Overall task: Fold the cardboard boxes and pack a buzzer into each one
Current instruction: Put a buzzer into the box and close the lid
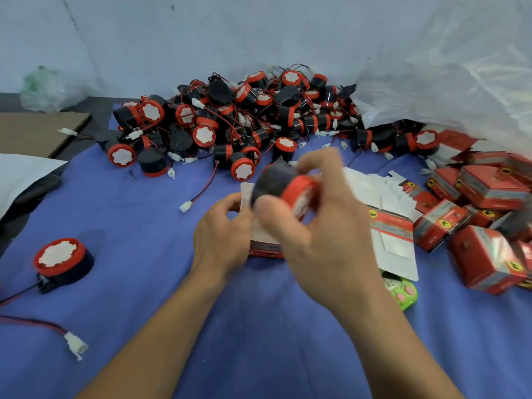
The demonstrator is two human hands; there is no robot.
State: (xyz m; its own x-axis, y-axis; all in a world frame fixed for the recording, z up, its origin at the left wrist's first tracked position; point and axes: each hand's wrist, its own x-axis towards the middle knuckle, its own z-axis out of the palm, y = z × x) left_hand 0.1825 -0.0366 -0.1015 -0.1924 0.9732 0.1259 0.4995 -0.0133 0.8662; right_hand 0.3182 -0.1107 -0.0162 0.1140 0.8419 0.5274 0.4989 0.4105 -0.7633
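Observation:
My right hand [325, 226] grips a black buzzer with a red rim [285, 187], blurred by motion, just above the open top of a red and white cardboard box [263, 243]. My left hand [221, 234] holds that box at its left side, fingers curled round a white flap. A big heap of buzzers [230, 125] with red wires lies at the back of the blue cloth. Flat unfolded boxes [391, 214] lie to the right of my hands.
Folded red boxes [483, 223] pile up at the right under a clear plastic bag [460, 76]. A lone buzzer [62, 262] with its wire and white plug [75, 345] sits at the left. A green object [403, 292] lies by my right wrist. Brown cardboard [37, 132] lies at far left.

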